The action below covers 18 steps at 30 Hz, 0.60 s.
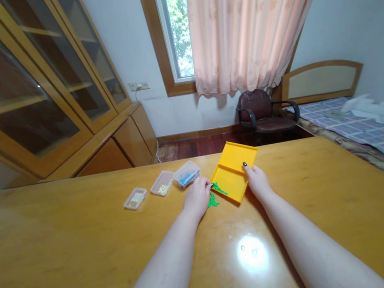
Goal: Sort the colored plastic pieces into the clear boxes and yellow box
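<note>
The light, stiff-looking yellow tray sits mid-surface, the right hand with fingers clamped on its near rim, a sound hold, while the left hand curls over tiny, scatter-prone green pieces, its grip impossible to tell.

One yellow tray is lying on the single bench. Three clear boxes are sitting beside it: a blue-filled box, a middle box and an end box, both pale-filled. Green pieces are forming one heap, too small to count. Two hands are showing: left hand, right hand. One chair is standing behind.
</note>
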Tool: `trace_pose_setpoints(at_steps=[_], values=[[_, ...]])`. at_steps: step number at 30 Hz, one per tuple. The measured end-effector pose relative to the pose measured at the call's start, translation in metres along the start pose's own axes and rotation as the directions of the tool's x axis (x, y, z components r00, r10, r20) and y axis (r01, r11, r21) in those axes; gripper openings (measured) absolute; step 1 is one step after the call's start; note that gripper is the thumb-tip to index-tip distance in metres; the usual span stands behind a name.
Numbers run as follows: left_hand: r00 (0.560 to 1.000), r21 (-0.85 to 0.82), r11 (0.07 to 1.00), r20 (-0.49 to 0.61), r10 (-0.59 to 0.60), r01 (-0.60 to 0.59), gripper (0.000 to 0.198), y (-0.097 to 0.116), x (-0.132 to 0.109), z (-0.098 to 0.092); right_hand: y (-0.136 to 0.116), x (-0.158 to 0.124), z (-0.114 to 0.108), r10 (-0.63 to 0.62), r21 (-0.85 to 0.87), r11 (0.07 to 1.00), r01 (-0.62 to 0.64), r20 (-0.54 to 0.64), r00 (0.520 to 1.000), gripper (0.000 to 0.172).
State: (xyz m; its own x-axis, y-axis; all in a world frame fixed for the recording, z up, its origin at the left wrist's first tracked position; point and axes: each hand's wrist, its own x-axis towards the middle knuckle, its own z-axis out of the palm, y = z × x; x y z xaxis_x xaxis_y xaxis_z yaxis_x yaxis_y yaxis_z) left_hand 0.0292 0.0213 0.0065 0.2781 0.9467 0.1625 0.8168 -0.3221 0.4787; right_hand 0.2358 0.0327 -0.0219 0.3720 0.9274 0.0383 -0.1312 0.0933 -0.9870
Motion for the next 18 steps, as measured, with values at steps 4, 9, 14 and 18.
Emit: trace_pose_setpoints(at_steps=[4,9,14,18], values=[[0.999,-0.093,0.995,-0.007,0.031,-0.032,0.017,0.0007,-0.0002,-0.0016,-0.0025,-0.0023,0.0014,0.007,-0.002,1.000,-0.007,0.019,1.000,0.046],[1.000,-0.054,0.999,0.003,-0.003,0.003,0.017,-0.0023,-0.0006,-0.0014,0.0003,0.0018,-0.0030,-0.021,-0.072,0.997,0.017,-0.053,0.998,0.048],[0.993,0.062,0.997,0.109,0.048,-0.055,0.011,-0.0043,-0.0029,-0.0004,0.0022,0.0051,-0.0064,-0.014,-0.045,0.999,0.011,-0.072,0.997,0.049],[0.991,0.096,0.992,0.109,0.073,-0.084,0.009,-0.0050,-0.0046,0.0026,0.0044,0.0060,-0.0059,-0.021,-0.034,0.999,0.018,-0.071,0.997,0.048]])
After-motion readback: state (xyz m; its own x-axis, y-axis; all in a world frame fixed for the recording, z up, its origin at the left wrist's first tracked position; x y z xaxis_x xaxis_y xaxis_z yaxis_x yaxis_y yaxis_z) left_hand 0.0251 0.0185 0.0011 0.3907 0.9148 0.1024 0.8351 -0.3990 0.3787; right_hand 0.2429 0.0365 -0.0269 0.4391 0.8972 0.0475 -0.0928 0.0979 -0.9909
